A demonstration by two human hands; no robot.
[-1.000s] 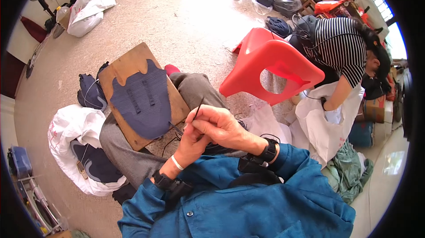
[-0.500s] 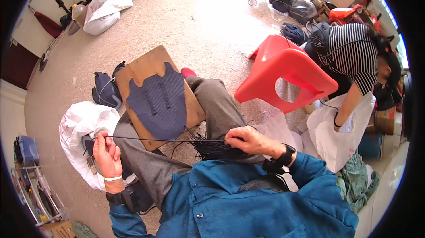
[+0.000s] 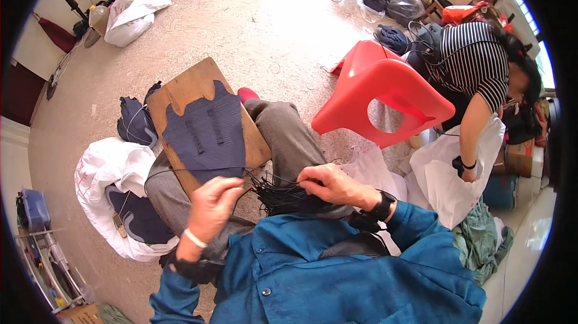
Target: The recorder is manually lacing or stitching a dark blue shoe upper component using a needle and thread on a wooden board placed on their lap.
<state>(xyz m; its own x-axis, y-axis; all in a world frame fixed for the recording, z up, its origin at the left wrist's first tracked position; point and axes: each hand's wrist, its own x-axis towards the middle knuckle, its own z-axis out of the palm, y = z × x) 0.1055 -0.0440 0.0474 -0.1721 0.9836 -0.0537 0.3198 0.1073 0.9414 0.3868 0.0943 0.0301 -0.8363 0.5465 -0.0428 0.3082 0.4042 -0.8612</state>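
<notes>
My right hand (image 3: 328, 184) pinches a thin black cord (image 3: 274, 175) above my lap. Close to it, my left hand (image 3: 212, 206) is closed at the fingertips on the cord, slightly blurred, and a slack loop curves away over my left thigh. Below my right hand lies a bundle of black cords (image 3: 282, 199). A dark blue textured fabric panel (image 3: 205, 128), with two rows of small loops and a notched top, rests on a tilted wooden board (image 3: 259, 143) across my legs. Neither hand grips the panel; my left fingers are near its lower end.
At my left, a white sack (image 3: 96, 170) holds dark blue pieces (image 3: 141, 218); another dark blue bundle (image 3: 135, 119) lies beyond it. A red plastic stool (image 3: 361, 95) stands ahead right. A person in a striped top (image 3: 475, 53) reaches into a white bag (image 3: 433, 167).
My left hand has moved right, from beside the white sack to near my right hand. The cord, stretched taut before, now hangs in a loose loop. The other person's arm has shifted in the bag.
</notes>
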